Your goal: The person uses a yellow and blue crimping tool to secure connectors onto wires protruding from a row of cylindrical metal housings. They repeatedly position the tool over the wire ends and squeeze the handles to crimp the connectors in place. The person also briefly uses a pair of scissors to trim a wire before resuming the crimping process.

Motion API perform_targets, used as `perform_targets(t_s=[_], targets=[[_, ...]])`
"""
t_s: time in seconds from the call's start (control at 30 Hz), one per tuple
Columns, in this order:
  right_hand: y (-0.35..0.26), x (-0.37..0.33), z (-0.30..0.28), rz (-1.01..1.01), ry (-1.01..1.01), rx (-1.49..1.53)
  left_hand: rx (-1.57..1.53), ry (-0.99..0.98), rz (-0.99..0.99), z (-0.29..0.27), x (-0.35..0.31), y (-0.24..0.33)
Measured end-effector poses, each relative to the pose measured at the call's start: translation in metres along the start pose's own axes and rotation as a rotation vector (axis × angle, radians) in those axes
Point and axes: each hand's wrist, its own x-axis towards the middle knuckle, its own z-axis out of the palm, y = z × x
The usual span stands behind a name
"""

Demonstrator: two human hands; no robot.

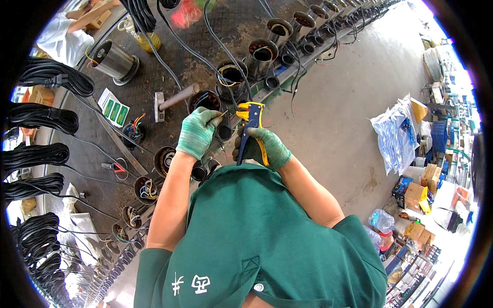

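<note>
My right hand (263, 147), in a green knit glove, grips a blue and yellow wire stripper (251, 121) with its jaws pointing up and left. My left hand (196, 132), also gloved, pinches a thin wire end (224, 113) that meets the stripper's jaws. Both hands are over a dark round motor housing (205, 100) with coloured wires inside, on a long curved workbench (149, 77). A black cable (215, 43) runs from the housings toward the bench's far side.
More cylindrical housings (263, 51) line the bench edge to the upper right and lower left. Coiled black cables (49, 120) hang along the left. A steel cylinder (114, 60) and a metal rod on a bracket (174, 99) sit on the bench. Another person (67, 31) is at the upper left. Boxes and bags (411, 154) crowd the floor at right.
</note>
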Motion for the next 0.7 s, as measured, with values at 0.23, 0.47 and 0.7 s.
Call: perform_targets(t_s=[0.23, 0.47, 0.7], targets=[[0.004, -0.005, 0.003, -0.144, 0.049, -0.107, 0.045, 0.137, -0.130, -0.016, 0.003, 0.015], [0.004, -0.009, -0.003, -0.145, 0.056, -0.113, 0.629, 0.128, -0.091, -0.023, 0.020, -0.012], [0.008, -0.006, -0.003, -0.123, 0.028, -0.194, 0.648, -0.003, -0.157, -0.015, 0.028, -0.005]])
